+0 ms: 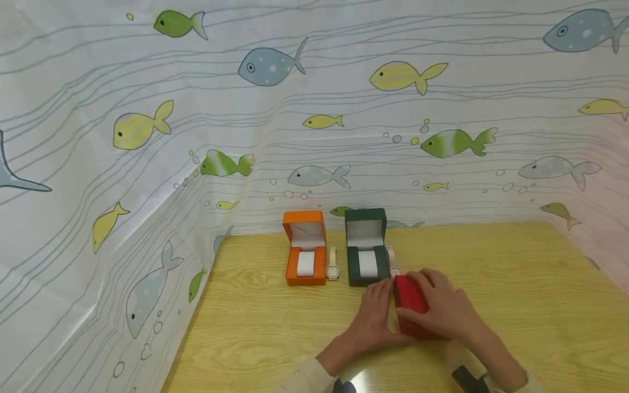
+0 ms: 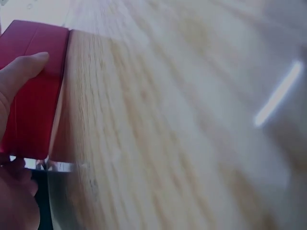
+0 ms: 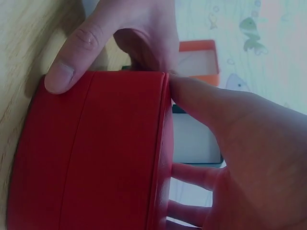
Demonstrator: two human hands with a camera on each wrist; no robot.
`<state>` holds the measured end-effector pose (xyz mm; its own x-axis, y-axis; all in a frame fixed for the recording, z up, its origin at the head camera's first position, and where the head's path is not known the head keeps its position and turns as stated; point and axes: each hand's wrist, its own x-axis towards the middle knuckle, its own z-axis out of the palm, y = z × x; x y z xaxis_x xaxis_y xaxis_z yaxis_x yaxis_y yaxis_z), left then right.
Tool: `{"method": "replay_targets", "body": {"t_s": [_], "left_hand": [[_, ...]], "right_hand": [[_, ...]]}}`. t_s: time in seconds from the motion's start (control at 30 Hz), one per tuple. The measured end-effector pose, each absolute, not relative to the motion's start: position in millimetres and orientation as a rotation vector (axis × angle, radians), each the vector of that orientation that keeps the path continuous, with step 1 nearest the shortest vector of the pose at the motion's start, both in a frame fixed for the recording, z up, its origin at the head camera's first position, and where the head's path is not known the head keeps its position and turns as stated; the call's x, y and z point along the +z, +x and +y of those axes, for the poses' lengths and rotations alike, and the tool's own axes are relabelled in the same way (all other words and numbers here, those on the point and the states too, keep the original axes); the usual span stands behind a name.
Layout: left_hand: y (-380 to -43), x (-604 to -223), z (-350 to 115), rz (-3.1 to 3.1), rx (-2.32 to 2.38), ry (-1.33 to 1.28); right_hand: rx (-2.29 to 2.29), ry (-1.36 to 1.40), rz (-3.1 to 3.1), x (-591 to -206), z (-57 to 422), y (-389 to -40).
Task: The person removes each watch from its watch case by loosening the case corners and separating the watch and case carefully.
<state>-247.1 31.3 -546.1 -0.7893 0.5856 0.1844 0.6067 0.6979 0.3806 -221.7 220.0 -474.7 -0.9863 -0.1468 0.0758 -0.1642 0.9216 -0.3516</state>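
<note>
A closed red box [image 1: 410, 295] stands on the wooden table between both hands. My left hand [image 1: 371, 325] holds its left side, the thumb [image 2: 29, 64] lying across the near face and the fingers reaching along the side. From above and the right, my right hand [image 1: 447, 308] grips the box, its thumb on the top and its fingers spread on the far side. The right wrist view shows the red lid [image 3: 110, 153] large, with a seam along the near face. Just beyond the box lies a pink watch [image 1: 395, 270], partly hidden.
Behind the hands stand an open orange box [image 1: 292, 267] and an open dark green box [image 1: 352, 267], each with a white cushion inside. A cream watch [image 1: 333, 271] lies between them. Fish-patterned cloth [image 1: 275, 131] hangs along the back and left of the table [image 1: 245, 327].
</note>
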Motion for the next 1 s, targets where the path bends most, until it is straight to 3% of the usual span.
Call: {"method": "replay_targets", "body": {"t_s": [0.3,1.0], "left_hand": [[-253,-549,27,-2.951,-1.173,-1.01],[-254,-552,22,-2.908,-1.27,-1.085]], "right_hand": [[0.58,0.354,-3.016,-474,223,-223],[0.891,0.836,-2.805,-502,266,-221]]}}
